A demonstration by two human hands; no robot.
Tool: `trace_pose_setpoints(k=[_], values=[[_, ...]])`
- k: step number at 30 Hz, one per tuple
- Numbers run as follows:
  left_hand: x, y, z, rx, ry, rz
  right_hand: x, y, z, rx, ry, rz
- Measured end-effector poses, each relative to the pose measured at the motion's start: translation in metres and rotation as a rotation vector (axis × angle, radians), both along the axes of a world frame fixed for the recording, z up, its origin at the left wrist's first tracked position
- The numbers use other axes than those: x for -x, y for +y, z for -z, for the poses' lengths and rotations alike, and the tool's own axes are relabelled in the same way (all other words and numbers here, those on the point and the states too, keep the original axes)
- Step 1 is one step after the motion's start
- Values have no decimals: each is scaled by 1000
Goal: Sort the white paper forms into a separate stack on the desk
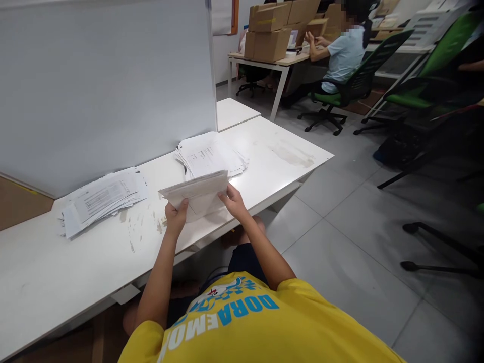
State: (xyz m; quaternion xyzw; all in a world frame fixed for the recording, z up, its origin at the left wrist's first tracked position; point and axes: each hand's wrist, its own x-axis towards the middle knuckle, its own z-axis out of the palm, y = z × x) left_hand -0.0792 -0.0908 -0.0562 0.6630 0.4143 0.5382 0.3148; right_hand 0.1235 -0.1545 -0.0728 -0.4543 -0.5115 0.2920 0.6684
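A folded sheaf of white printed papers is held above the near edge of the white table. My left hand grips its lower left corner and my right hand grips its right edge. Just behind it lies a loose pile of printed sheets. A second spread pile of sheets lies further left on the table.
A grey partition panel stands along the table's far side. To the right, a person in a light blue shirt sits in a green office chair at another desk stacked with cardboard boxes. More green chairs stand on the tiled floor.
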Motion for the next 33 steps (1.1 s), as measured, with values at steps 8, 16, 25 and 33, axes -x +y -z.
trace_pose_setpoints(k=[8,16,25,33], values=[[1,0,-14,-35,-148,-51,3,-17,-60,10,-147,-2],[1,3,-11,-58,-215,-98,15,-16,-67,10,-171,-19],[4,-2,-11,-29,-220,-9,7,-16,-71,-23,39,-106],[16,-16,-21,83,-182,34,-1,-28,-89,-3,114,-156]])
